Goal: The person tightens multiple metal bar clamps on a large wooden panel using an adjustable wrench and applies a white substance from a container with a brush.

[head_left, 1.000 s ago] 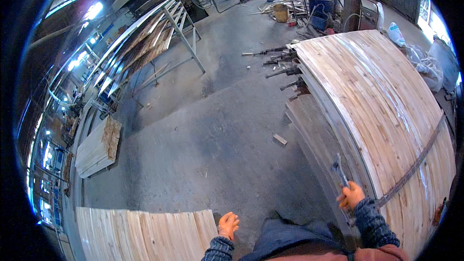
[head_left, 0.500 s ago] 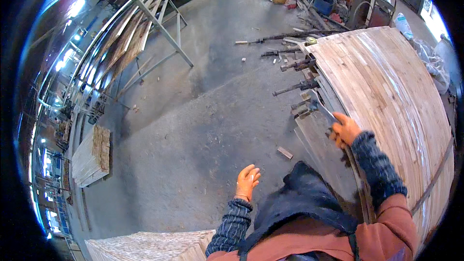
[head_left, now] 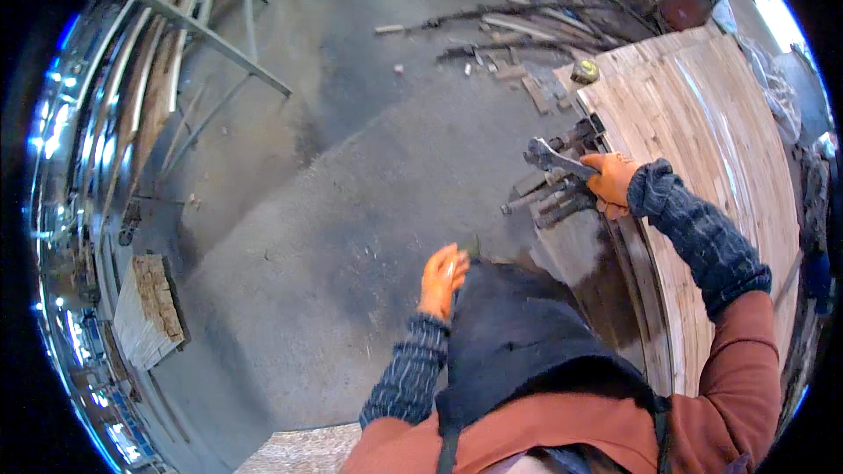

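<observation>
My right hand [head_left: 612,183], in an orange glove, is closed round the grey handle of a metal hand tool [head_left: 562,161] with a dark head; its exact kind is unclear. The tool reaches out past the left edge of a large wooden panel [head_left: 702,114], over dark metal clamps [head_left: 566,202] that jut from that edge. The tool's head looks close to the clamp ends, but I cannot tell whether they touch. My left hand [head_left: 444,279], also gloved in orange, hangs beside my dark apron [head_left: 536,325], holding nothing, its fingers loosely bent and partly apart.
A yellow tape measure [head_left: 585,71] lies at the panel's far left corner. Long dark bars [head_left: 509,13] and wood scraps litter the floor beyond. A metal rack [head_left: 215,39] with boards stands at far left, a wood stack [head_left: 149,312] below it. Another stack [head_left: 303,449] is near me.
My right hand has moved farther away along the panel edge, and the tool now points left over the clamps. My left hand has risen slightly toward my apron. The view has shifted.
</observation>
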The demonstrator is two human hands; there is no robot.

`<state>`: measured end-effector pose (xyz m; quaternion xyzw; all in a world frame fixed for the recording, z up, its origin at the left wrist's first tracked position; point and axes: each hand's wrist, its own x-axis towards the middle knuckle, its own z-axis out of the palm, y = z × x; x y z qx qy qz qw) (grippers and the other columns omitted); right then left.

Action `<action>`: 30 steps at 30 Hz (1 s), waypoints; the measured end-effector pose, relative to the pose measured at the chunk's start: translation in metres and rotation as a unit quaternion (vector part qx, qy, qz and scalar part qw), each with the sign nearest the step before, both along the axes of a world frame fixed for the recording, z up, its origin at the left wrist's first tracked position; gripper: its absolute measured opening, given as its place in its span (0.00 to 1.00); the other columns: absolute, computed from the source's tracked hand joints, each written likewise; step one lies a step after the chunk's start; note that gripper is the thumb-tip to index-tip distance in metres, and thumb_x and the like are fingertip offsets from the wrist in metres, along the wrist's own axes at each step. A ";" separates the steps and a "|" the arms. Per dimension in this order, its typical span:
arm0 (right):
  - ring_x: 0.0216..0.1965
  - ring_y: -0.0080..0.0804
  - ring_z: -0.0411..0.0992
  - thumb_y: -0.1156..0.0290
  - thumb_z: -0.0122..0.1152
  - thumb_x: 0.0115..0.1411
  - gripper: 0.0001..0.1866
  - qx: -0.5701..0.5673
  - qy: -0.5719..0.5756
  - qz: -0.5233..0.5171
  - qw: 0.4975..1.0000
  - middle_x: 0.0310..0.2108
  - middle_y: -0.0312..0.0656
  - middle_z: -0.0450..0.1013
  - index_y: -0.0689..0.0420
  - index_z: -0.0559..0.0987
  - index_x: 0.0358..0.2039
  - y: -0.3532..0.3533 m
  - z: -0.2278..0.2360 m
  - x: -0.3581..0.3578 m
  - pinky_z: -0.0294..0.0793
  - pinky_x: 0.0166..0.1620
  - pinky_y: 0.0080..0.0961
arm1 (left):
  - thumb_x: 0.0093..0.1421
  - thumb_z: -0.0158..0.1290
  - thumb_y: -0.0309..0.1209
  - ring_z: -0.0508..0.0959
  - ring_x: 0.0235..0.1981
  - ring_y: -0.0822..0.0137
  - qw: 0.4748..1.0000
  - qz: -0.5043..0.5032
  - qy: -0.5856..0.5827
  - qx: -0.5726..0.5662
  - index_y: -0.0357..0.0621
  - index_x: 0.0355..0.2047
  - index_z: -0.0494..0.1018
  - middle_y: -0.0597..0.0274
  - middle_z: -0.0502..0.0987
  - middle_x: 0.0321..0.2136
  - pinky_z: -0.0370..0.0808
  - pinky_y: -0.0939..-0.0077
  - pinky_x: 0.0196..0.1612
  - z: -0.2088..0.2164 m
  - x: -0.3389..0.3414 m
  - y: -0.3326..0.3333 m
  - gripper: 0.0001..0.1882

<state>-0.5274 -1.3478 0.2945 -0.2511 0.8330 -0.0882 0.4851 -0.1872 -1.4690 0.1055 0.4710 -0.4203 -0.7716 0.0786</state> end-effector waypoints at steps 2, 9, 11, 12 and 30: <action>0.22 0.41 0.78 0.75 0.47 0.58 0.17 0.084 0.026 0.073 0.993 0.23 0.50 0.77 0.62 0.71 0.48 -0.025 0.005 -0.006 0.76 0.20 0.35 | 0.66 0.48 0.44 0.76 0.48 0.64 0.998 -0.041 0.015 0.047 0.44 0.58 0.65 0.55 0.75 0.50 0.74 0.71 0.45 0.012 -0.057 -0.033 0.25; 0.25 0.38 0.79 0.75 0.46 0.58 0.19 0.185 0.038 0.226 0.956 0.25 0.50 0.78 0.62 0.69 0.51 -0.079 0.015 -0.024 0.80 0.29 0.33 | 0.65 0.43 0.55 0.76 0.49 0.55 0.936 -0.211 0.047 0.277 0.48 0.59 0.62 0.53 0.71 0.53 0.78 0.60 0.41 -0.008 -0.241 -0.085 0.31; 0.27 0.41 0.79 0.74 0.48 0.58 0.19 0.167 0.047 0.221 0.960 0.26 0.50 0.78 0.62 0.70 0.50 -0.076 0.001 -0.027 0.79 0.30 0.36 | 0.64 0.42 0.56 0.76 0.48 0.53 0.907 -0.233 0.027 0.349 0.48 0.58 0.62 0.53 0.73 0.50 0.78 0.54 0.39 0.008 -0.279 -0.088 0.31; 0.28 0.43 0.79 0.74 0.48 0.57 0.19 0.151 0.055 0.214 0.964 0.26 0.51 0.77 0.62 0.70 0.50 -0.072 -0.002 -0.025 0.78 0.30 0.37 | 0.64 0.43 0.56 0.77 0.46 0.52 0.899 -0.239 0.019 0.367 0.48 0.58 0.62 0.51 0.74 0.49 0.78 0.52 0.38 0.003 -0.289 -0.087 0.31; 0.37 0.54 0.75 0.69 0.53 0.56 0.29 -0.018 0.055 -0.116 0.992 0.38 0.52 0.77 0.45 0.62 0.60 0.044 -0.095 0.054 0.74 0.39 0.46 | 0.63 0.41 0.31 0.80 0.31 0.61 0.945 -0.299 0.035 0.131 0.40 0.51 0.67 0.52 0.79 0.33 0.79 0.62 0.35 -0.024 -0.303 -0.040 0.17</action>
